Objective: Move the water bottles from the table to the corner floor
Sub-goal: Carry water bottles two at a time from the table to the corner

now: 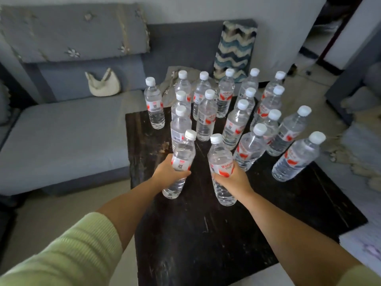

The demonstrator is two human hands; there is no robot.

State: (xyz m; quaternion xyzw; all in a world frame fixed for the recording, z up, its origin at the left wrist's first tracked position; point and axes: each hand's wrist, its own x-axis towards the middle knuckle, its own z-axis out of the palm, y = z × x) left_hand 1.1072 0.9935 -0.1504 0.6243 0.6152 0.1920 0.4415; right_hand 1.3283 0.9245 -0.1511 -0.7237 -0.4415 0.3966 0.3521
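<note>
**A:** As we look down through the head camera, what do we see at the near edge of the group?

**B:** We see two bare forearms reaching over a dark table (206, 234). Our left hand (167, 172) curls round the label band of one water bottle (181, 159), thumb across its front. Our right hand (233, 178) wraps the second bottle (221, 168) at its red-and-white label. Both bottles carry white caps and lean slightly away from us; whether their bases touch the tabletop we cannot tell.

**A:** And the remaining stock?

**B:** We count a cluster of upright bottles (206, 116) on the far half of the table, standing close together, several touching. One bottle (154, 104) stands apart at the far left corner; another (296, 157) stands nearest the right edge.

**A:** What surrounds the table?

**B:** We note a grey sofa (61, 137) along the left side, a white handbag (103, 85) resting against its back cushion, and a zigzag-patterned cushion (235, 52) behind the bottles. A pale green sleeve (68, 254) covers our left upper arm. A fringed pale rug (358, 162) lies to the right.
</note>
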